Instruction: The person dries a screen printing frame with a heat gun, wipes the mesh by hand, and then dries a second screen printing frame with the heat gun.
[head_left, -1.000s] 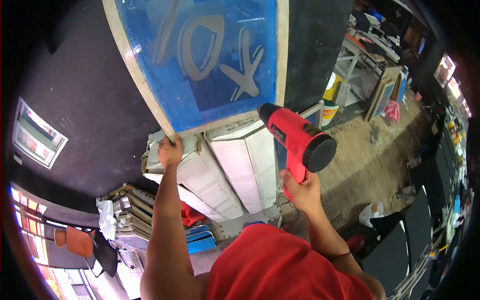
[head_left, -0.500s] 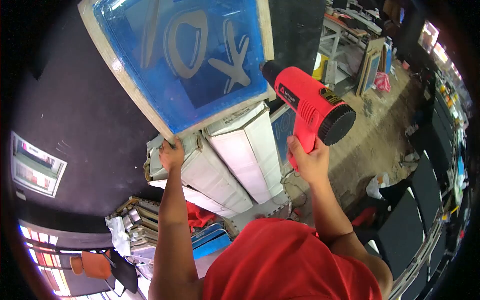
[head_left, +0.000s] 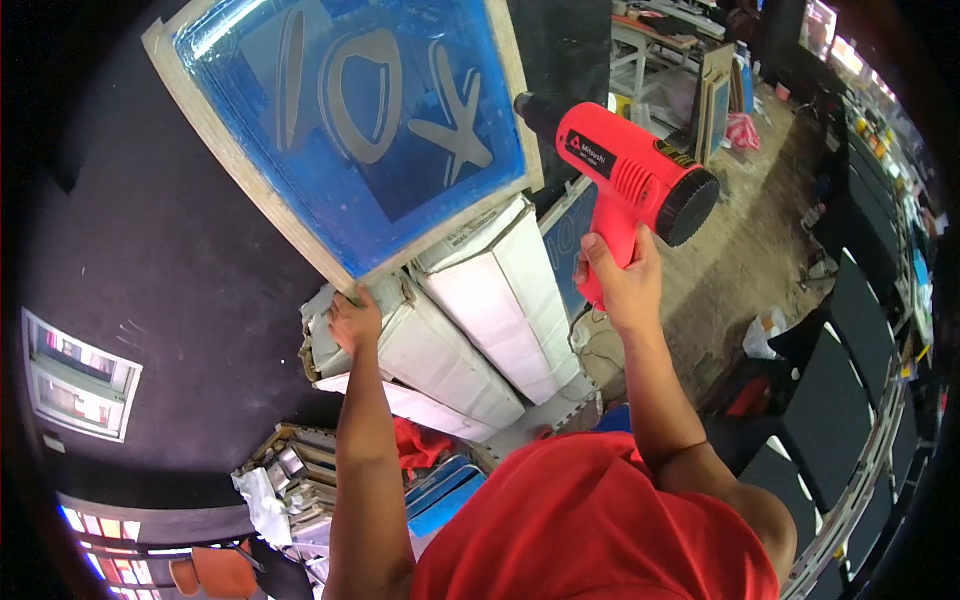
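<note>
A wood-framed screen printing frame point(head_left: 300, 185) with blue mesh and pale "10X"-like lettering stands tilted on top of white cardboard boxes. At its lower corner my left hand point(head_left: 356, 318) is closed, thumb against the wood, with its other fingers partly hidden over the box top. My right hand point(head_left: 625, 275) wraps round the handle of a red heat gun point(head_left: 620, 155) with a black nozzle and black rear cap. The nozzle points left, right by the right-hand edge of the wooden frame.
White boxes point(head_left: 505, 300) stand under the frame, with another blue screen point(head_left: 570, 245) behind them. Stacked frames point(head_left: 300, 470) lie lower left beside the dark wall point(head_left: 190, 260). Black panels point(head_left: 830, 410) line the right side. A cluttered worktable point(head_left: 650, 40) stands at the back.
My left hand has shifted slightly right and down along the frame's lower corner. The heat gun has tilted a little, its nozzle now slightly higher against the frame's edge. The view has turned slightly.
</note>
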